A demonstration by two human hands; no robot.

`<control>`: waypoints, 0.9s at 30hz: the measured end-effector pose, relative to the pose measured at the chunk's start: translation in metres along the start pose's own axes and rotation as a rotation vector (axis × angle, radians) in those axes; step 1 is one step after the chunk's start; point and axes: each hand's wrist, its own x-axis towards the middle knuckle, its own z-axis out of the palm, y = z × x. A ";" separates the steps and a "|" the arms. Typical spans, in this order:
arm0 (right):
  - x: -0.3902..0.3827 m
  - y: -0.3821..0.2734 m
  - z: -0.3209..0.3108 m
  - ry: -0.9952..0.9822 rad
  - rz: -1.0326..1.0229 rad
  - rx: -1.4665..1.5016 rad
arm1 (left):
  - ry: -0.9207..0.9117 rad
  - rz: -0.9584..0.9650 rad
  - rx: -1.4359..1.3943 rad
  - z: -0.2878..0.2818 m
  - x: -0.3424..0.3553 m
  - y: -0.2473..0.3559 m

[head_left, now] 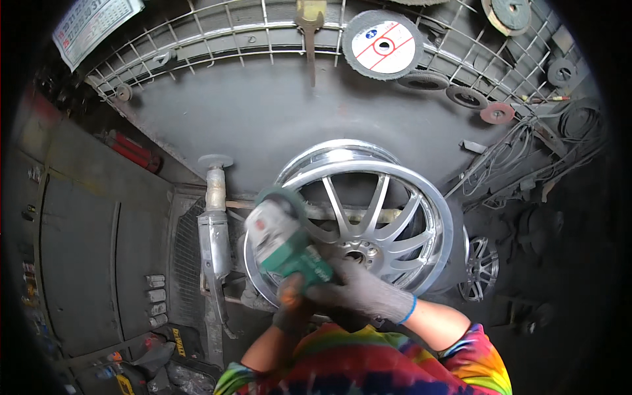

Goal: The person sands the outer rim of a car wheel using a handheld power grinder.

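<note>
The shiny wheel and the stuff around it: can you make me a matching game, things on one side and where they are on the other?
Things:
1. green grinder
2. silver wheel
3. round white disc
4. grey air tool

Places:
a. hanging on the wire rack at the top
b. held in both gloved hands
c. lying to the left of the wheel
d. standing in the middle, under the grinder

Pairs: 1-b, 2-d, 3-a, 4-c

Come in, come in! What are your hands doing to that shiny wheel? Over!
Both gloved hands, left and right, grip the green grinder. Grinder against the shiny wheel. Nothing blocking.
</note>
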 end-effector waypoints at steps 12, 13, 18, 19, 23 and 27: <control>-0.016 0.047 0.011 0.464 -0.356 0.464 | -0.259 -0.340 0.825 0.048 0.067 0.021; -0.012 0.038 0.008 0.454 -0.358 0.463 | -0.161 -0.267 0.748 0.028 0.048 0.022; 0.008 0.001 0.002 0.097 -0.125 -0.265 | 0.156 0.049 0.323 -0.020 -0.016 -0.010; 0.010 -0.004 0.002 -0.026 -0.046 -0.336 | 0.197 0.120 0.199 -0.038 -0.019 -0.020; 0.018 0.011 -0.002 -0.071 -0.158 -0.320 | 0.271 0.266 0.181 -0.015 -0.012 -0.020; 0.008 0.033 -0.019 0.107 -0.212 0.010 | 0.151 0.111 0.400 0.000 0.021 -0.014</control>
